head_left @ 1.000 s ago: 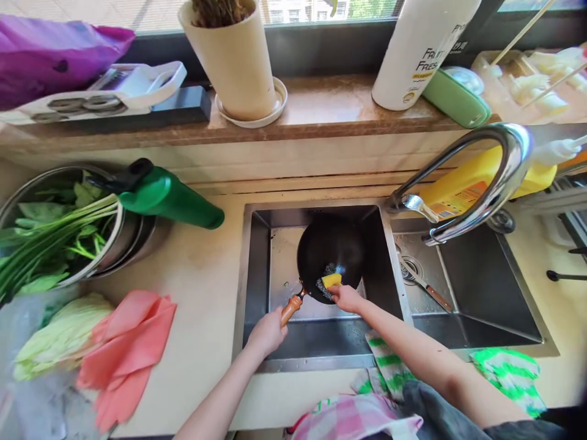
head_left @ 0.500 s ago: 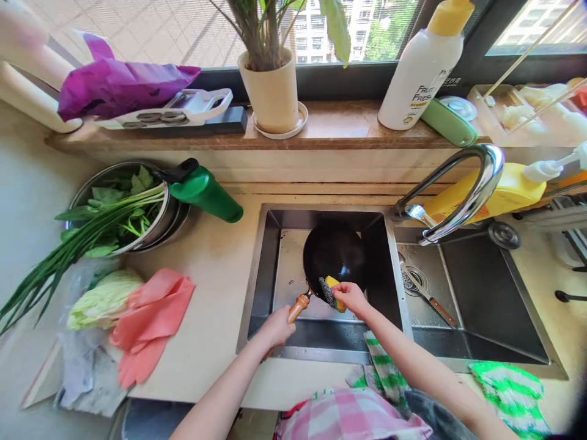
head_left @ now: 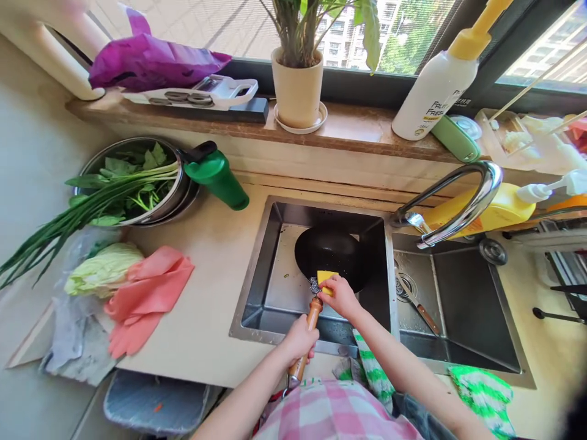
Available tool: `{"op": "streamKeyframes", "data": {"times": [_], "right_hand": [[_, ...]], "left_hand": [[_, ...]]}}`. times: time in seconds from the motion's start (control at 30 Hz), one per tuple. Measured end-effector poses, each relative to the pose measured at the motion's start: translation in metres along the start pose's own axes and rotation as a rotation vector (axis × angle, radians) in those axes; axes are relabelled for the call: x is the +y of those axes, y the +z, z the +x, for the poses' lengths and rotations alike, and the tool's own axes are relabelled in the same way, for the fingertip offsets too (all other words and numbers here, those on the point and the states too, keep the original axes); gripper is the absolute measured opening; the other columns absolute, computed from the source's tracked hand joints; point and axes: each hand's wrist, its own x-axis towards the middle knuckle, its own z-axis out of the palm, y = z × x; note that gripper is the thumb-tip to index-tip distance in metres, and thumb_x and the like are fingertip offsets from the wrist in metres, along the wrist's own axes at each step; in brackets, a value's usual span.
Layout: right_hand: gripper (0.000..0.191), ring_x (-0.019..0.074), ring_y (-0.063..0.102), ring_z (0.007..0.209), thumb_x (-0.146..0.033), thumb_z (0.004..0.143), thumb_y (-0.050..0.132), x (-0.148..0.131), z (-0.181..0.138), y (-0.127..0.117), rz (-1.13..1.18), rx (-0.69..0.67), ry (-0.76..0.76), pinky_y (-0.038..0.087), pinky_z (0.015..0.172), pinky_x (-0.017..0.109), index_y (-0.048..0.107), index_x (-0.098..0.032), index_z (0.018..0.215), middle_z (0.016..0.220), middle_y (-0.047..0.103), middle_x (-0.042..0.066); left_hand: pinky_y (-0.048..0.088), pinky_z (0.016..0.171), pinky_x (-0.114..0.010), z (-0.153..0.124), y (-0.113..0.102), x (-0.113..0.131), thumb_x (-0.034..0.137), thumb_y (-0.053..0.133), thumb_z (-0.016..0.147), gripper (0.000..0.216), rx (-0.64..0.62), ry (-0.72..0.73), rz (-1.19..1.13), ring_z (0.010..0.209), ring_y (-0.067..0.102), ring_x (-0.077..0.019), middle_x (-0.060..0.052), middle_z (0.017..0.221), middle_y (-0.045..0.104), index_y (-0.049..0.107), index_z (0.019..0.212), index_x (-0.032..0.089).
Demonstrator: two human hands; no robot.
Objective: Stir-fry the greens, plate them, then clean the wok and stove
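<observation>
A black wok (head_left: 331, 256) lies in the left basin of the steel sink (head_left: 259, 269). Its wooden handle (head_left: 308, 333) points toward me, and my left hand (head_left: 299, 340) is closed round it at the sink's front edge. My right hand (head_left: 338, 296) pinches a yellow sponge with a grey scouring side (head_left: 324, 281) and presses it on the wok's near rim, right where the handle joins.
A curved tap (head_left: 454, 201) arches over the right basin, where a knife (head_left: 419, 308) lies. Pink rubber gloves (head_left: 147, 293), cabbage (head_left: 103, 278), a bowl of greens (head_left: 131, 183) and a green bottle (head_left: 217, 177) sit on the left counter. A green-white cloth (head_left: 481, 391) hangs at the front.
The wok's handle has swung round to point straight at me, with my left hand still on it. The sponge has slid from inside the wok to its near rim. My view has risen.
</observation>
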Motion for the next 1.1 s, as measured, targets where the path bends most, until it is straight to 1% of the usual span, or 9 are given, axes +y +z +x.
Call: {"op": "streamKeyframes", "data": {"times": [0.17,0.27,0.4,0.5,0.6,0.77,0.97,1.1], "right_hand": [[0.019,0.0224,0.06,0.091,-0.034,0.078,0.07,-0.012,0.014,-0.011,-0.185,-0.149,0.053,0.039,0.073,0.029,0.07,-0.025,0.094,0.099,0.068,0.005],[0.016,0.0212,0.06,0.09,-0.032,0.079,0.068,-0.006,0.012,-0.015,-0.194,-0.178,0.037,0.037,0.071,0.028,0.068,-0.025,0.094,0.095,0.07,0.003],[0.014,0.0202,0.06,0.087,-0.028,0.078,0.068,0.005,0.011,-0.011,-0.172,-0.163,-0.005,0.038,0.071,0.027,0.068,-0.023,0.091,0.091,0.069,0.004],[0.009,0.0205,0.059,0.088,-0.024,0.079,0.066,0.0,0.018,-0.001,-0.138,-0.124,-0.055,0.039,0.076,0.028,0.067,-0.021,0.087,0.092,0.069,0.005],[0.009,0.0202,0.059,0.087,-0.022,0.077,0.066,-0.003,0.022,0.005,-0.099,-0.106,-0.047,0.04,0.076,0.028,0.065,-0.02,0.085,0.091,0.069,0.005],[0.006,0.0174,0.06,0.079,-0.02,0.075,0.066,0.01,0.02,0.001,0.001,-0.114,-0.054,0.042,0.072,0.025,0.063,-0.021,0.081,0.083,0.069,0.002],[0.003,0.0196,0.061,0.084,-0.018,0.077,0.064,0.0,0.026,0.006,-0.051,-0.109,-0.031,0.042,0.076,0.028,0.064,-0.02,0.079,0.086,0.07,0.004],[0.005,0.0185,0.061,0.083,-0.018,0.076,0.067,0.013,0.017,-0.002,-0.014,-0.115,-0.02,0.042,0.075,0.026,0.063,-0.02,0.078,0.085,0.07,0.003]], "left_hand": [[0.043,0.04,-0.025,0.004,0.007,-0.005,0.017,0.048,0.079,0.021,0.031,0.003,-0.023,0.039,0.049,-0.0124,0.007,0.058,0.05,0.041,0.098,0.023],[0.042,0.04,-0.024,0.001,0.006,-0.005,0.019,0.046,0.08,0.019,0.008,-0.003,-0.059,0.04,0.048,-0.0117,0.007,0.058,0.05,0.041,0.097,0.024],[0.042,0.041,-0.023,0.003,0.006,-0.004,0.018,0.047,0.079,0.019,-0.012,-0.018,-0.094,0.038,0.046,-0.0103,0.007,0.057,0.05,0.041,0.097,0.024],[0.041,0.041,-0.023,0.006,0.008,-0.005,0.018,0.051,0.078,0.021,0.004,-0.036,-0.096,0.036,0.045,-0.0094,0.008,0.056,0.05,0.042,0.097,0.024],[0.041,0.041,-0.024,0.007,0.009,-0.005,0.021,0.053,0.078,0.023,0.004,-0.048,-0.097,0.037,0.047,-0.0104,0.007,0.057,0.05,0.042,0.098,0.025],[0.04,0.039,-0.022,0.003,0.009,0.0,0.018,0.049,0.079,0.019,-0.029,-0.058,-0.125,0.038,0.046,-0.0101,0.008,0.056,0.05,0.041,0.095,0.025],[0.038,0.038,-0.022,0.002,0.011,0.001,0.017,0.046,0.081,0.018,-0.016,-0.056,-0.151,0.036,0.043,-0.0096,0.008,0.055,0.048,0.04,0.096,0.025],[0.039,0.039,-0.022,0.002,0.011,0.0,0.017,0.046,0.081,0.019,-0.036,-0.06,-0.164,0.037,0.043,-0.0096,0.008,0.055,0.048,0.041,0.097,0.024]]}}
